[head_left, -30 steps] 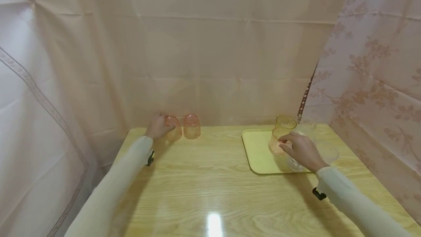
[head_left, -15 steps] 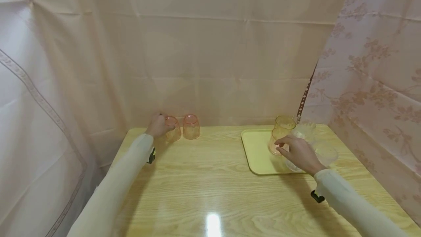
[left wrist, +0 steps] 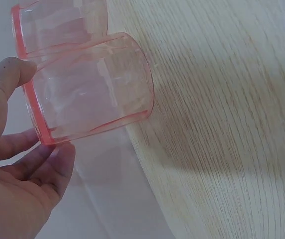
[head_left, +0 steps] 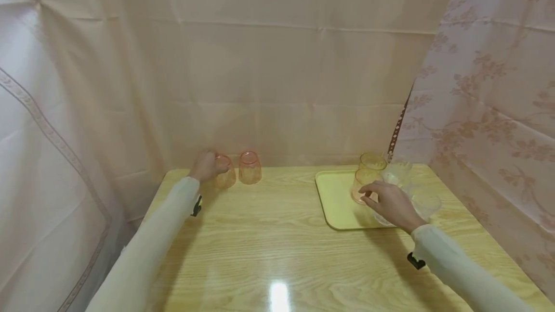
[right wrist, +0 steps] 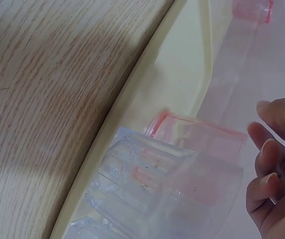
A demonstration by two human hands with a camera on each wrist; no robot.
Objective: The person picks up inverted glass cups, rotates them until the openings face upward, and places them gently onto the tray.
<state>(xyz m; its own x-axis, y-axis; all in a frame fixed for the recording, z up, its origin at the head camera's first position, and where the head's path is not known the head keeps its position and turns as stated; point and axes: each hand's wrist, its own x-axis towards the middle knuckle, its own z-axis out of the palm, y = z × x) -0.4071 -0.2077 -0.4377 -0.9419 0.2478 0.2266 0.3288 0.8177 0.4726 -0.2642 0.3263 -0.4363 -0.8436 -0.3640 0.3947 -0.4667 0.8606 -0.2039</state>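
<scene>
My left hand [head_left: 204, 166] grips a see-through pink cup [head_left: 226, 179] at the table's far left. The cup appears upside down, its red-banded narrow end between thumb and fingers in the left wrist view. A second pink cup [head_left: 250, 171] stands inverted close by on its right. Over the yellow tray [head_left: 338, 201] hovers my right hand [head_left: 392, 203], its fingers loosely bent with nothing held. Just past those fingers, an orange-pink cup [head_left: 358, 188] stands upright on the tray. Near that hand in the right wrist view is a clear ribbed cup [right wrist: 182, 199].
A yellow cup [head_left: 372, 160] stands behind the orange-pink one. Several clear cups [head_left: 427, 203] are at the tray's right side, partly hidden by the right hand. The wooden table [head_left: 260, 235] ends at a beige curtain [head_left: 282, 76] at the back.
My right hand has drawn slightly away from the orange-pink cup, its fingers parting from the rim area. The left hand stays on its pink cup. The whole view shifts slightly left.
</scene>
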